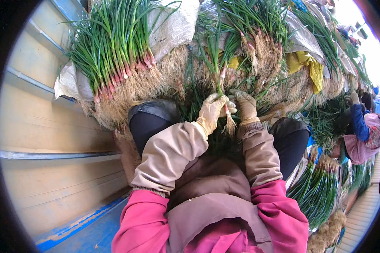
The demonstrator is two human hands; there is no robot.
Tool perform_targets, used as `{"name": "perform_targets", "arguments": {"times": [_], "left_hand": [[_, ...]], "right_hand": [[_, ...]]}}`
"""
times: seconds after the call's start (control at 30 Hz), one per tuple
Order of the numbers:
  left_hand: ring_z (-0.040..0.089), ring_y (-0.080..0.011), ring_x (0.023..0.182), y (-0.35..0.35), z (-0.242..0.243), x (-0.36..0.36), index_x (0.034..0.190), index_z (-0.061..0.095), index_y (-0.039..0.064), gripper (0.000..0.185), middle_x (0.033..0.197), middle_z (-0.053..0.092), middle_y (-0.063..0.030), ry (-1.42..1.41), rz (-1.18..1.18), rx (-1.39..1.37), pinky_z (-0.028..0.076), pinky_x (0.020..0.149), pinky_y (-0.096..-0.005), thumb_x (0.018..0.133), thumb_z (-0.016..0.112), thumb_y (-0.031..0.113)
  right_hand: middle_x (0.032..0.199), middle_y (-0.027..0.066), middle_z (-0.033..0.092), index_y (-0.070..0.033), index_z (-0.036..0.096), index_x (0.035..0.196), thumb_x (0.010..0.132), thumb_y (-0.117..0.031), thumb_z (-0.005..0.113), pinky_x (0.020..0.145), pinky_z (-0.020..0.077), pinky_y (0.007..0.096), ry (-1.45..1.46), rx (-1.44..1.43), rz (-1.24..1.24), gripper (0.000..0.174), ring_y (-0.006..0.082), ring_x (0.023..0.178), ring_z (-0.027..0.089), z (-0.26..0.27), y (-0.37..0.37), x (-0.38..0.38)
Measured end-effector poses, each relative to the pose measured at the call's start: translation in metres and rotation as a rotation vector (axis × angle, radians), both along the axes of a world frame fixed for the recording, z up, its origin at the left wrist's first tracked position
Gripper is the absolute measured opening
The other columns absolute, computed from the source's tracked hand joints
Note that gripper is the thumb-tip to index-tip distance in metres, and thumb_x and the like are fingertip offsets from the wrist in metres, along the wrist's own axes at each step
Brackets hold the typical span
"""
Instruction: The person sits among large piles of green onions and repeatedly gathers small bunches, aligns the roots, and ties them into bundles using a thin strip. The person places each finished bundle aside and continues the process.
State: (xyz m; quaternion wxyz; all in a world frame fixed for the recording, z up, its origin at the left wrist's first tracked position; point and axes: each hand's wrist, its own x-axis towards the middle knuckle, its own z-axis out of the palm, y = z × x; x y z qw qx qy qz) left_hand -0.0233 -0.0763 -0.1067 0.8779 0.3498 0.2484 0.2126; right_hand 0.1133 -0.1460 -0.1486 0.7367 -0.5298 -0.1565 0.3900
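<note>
My gloved left hand (210, 109) grips a green onion (221, 74) between thumb and fingers, its leaves pointing away from me and its pale roots hanging below the glove. My gloved right hand (244, 102) is close beside it, fingers bent near the stalk; whether it pinches anything cannot be made out. Beyond my hands, at the upper left, a row of green onions (114, 68) with pink bulbs and long roots lies on a white woven sack (177, 28). More green onions (259, 41) lie at the upper middle. Loose green leaves are below, between my knees.
A ribbed wall panel (60, 126) stands at my left. Yellow plastic (315, 71) lies among the roots. At the right, a co-worker (364, 131) bends over greens, near a bundle of green onions (319, 183) and a fibrous brown roll (329, 232).
</note>
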Motion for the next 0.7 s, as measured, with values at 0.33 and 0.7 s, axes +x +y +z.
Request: {"name": "perform_targets", "arguments": {"times": [0.33, 0.7], "left_hand": [[0.027, -0.0083, 0.036, -0.010, 0.010, -0.011, 0.085, 0.051, 0.007, 0.025, 0.050, 0.033, 0.0054, -0.290, -0.244, -0.479, 0.026, 0.042, -0.0227, 0.093, 0.040, 0.028], [0.026, -0.0082, 0.034, -0.008, 0.007, -0.012, 0.076, 0.048, 0.010, 0.031, 0.046, 0.032, 0.0048, -0.055, -0.199, -0.266, 0.023, 0.035, -0.0237, 0.094, 0.038, 0.032]], "right_hand": [[0.078, 0.0044, 0.058, -0.001, 0.052, 0.114, 0.087, -0.025, 0.056, 0.053, 0.0499, 0.0249, 0.753, 0.565, 0.574, 0.036, 0.0114, 0.059, 0.056, 0.014, 0.023, -0.019], [0.068, -0.0005, 0.061, -0.002, 0.066, 0.084, 0.078, -0.003, 0.063, 0.052, 0.0439, 0.0233, -0.224, -0.042, -0.062, 0.007, 0.0097, 0.060, 0.055, 0.006, 0.029, -0.030]]}}
